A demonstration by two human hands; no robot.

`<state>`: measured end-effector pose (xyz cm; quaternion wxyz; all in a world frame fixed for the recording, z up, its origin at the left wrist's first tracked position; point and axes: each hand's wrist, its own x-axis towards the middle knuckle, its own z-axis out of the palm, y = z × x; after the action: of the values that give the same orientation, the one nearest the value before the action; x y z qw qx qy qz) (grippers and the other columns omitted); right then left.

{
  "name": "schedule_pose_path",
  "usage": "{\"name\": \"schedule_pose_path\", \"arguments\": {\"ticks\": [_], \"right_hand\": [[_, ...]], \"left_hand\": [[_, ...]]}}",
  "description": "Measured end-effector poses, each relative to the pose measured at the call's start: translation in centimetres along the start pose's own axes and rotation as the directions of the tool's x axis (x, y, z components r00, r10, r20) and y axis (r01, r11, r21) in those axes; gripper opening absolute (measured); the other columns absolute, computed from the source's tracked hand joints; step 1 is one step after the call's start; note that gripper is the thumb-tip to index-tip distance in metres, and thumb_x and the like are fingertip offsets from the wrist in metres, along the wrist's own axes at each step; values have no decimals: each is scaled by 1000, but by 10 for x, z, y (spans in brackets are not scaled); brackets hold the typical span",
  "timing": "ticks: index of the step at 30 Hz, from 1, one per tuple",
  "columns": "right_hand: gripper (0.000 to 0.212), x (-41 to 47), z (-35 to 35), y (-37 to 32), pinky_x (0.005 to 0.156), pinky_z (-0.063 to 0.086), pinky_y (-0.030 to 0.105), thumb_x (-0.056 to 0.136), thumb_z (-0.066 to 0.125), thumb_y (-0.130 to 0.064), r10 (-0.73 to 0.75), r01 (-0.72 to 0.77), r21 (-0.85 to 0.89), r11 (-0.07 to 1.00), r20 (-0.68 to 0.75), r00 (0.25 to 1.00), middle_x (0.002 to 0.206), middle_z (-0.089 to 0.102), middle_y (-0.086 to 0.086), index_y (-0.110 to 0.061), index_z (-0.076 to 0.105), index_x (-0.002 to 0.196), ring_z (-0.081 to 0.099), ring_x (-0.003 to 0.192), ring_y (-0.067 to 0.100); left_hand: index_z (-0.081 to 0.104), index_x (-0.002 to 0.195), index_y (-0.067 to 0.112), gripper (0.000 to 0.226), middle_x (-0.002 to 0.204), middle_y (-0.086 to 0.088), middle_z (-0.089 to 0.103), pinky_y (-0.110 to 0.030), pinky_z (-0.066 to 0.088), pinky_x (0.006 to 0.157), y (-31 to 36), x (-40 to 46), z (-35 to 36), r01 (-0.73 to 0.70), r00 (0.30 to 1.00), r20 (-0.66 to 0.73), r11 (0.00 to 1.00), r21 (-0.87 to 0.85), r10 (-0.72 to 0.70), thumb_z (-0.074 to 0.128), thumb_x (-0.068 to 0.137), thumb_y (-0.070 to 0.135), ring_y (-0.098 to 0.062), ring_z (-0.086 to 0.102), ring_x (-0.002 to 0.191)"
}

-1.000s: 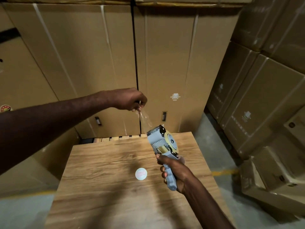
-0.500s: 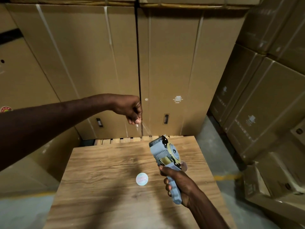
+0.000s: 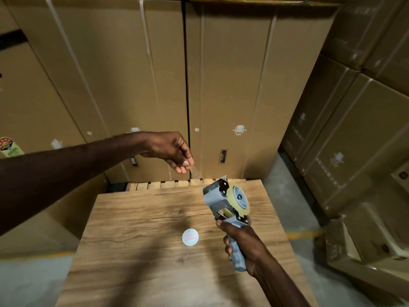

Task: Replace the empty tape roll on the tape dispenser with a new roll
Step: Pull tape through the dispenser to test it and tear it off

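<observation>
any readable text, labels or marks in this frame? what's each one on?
"SIDE": under a white icon on the tall cardboard carton behind the table.
Round sticker on the wooden table: pinkish print, too blurred to read.
Colourful sticker on the left carton: unreadable.
White marks on the right-hand cartons: too small to read.
Tape dispenser: no text visible.

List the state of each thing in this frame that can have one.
Tape dispenser: held off the table, roll loaded.
Tape roll: mounted, clear.
Tape strip: pinched in fingertips.
Left hand: pinching the strip.
Right hand: gripping the handle.
Round sticker: flat on table.
</observation>
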<state>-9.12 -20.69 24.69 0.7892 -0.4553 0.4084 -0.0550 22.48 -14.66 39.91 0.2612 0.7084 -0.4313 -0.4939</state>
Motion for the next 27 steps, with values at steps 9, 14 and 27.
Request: {"name": "schedule_pose_path", "arguments": {"ticks": [9,14,27], "right_hand": [[28,9,1,17,43,40,24,77,92,-20,-222,225,31,974,-79,972,57,54,9,-5,72,90,45,42,20],[58,14,2,22,50,51,35,70,97,-11,-412,411,-42,911,-176,894,81,71,11,1,59,112,56,54,23],[23,7,-25,35,47,41,28,74,92,1,-489,462,-271,844,-34,872,58,67,14,1,73,87,53,47,18]], "left_hand": [[68,106,-10,42,101,-27,74,-33,62,80,-12,6,14,110,980,-128,951,-288,-152,75,83,25,-27,75,85],[72,94,-4,23,83,-19,76,-27,61,66,-33,23,26,156,945,-219,922,-355,-244,82,74,0,-22,73,71],[71,88,-5,9,68,-13,67,-23,55,56,-75,52,54,238,951,-135,939,-247,-277,66,84,-10,-17,62,59]]}}
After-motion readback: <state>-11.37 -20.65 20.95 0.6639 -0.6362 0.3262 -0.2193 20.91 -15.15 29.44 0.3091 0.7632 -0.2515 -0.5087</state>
